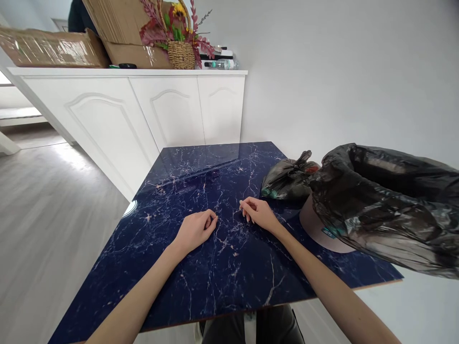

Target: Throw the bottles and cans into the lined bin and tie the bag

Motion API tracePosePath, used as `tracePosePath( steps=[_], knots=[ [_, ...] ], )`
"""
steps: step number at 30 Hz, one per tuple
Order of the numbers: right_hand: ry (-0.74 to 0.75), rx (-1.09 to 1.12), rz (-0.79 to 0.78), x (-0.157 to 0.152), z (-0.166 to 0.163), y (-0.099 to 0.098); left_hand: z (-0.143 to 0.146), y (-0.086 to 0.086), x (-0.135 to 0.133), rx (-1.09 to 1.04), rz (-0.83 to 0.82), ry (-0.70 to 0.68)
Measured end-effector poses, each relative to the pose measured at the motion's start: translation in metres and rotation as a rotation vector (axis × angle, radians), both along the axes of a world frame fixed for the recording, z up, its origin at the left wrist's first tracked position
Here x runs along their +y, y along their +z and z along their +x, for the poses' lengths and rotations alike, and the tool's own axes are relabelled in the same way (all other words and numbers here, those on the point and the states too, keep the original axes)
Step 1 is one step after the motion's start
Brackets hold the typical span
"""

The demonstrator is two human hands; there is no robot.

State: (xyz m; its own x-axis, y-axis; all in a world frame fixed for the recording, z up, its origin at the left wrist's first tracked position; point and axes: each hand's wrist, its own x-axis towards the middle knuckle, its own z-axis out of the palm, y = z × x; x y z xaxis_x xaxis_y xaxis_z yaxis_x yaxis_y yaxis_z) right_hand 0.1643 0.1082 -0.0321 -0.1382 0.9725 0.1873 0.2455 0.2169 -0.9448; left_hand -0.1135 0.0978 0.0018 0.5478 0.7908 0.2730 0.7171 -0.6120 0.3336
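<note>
My left hand (196, 229) rests on the dark blue marble-patterned table (201, 191), its fingers loosely curled in with the thumb against them and nothing visible in them. Opposite it, a short gap away, my right hand (258, 213) lies on the same surface, fingers bent and thumb close to the index finger; I see no object in it. Nearest to the right hand is a knotted black plastic bag (289, 179) with something green and red showing through. Beside that stands a round bin (322, 224), pale on the outside and lined with a large black bin bag (390, 200).
A white cabinet (172, 110) stands past the table's far edge. On it are cardboard boxes (60, 48), a wicker basket (181, 55) of artificial flowers and a plastic bottle (224, 64). A white wall (322, 86) runs along the right; grey floor (64, 215) lies left.
</note>
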Motion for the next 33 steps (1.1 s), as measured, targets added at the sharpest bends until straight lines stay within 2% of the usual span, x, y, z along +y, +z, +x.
tracePosePath(
  steps=[10, 20, 28, 33],
  knots=[
    [-0.028, -0.023, 0.023, -0.006, -0.004, 0.001, 0.01, 0.001, -0.018, 0.058, 0.07, -0.05],
    [-0.041, -0.028, 0.043, -0.008, -0.004, -0.002, 0.023, -0.005, -0.039, 0.091, 0.116, -0.117],
    [-0.049, -0.039, 0.076, -0.01, -0.005, 0.004, 0.022, -0.004, -0.039, 0.046, 0.094, -0.082],
    [-0.127, -0.089, 0.143, -0.008, -0.004, 0.004, 0.021, -0.006, -0.036, -0.009, 0.061, -0.059]
  ],
)
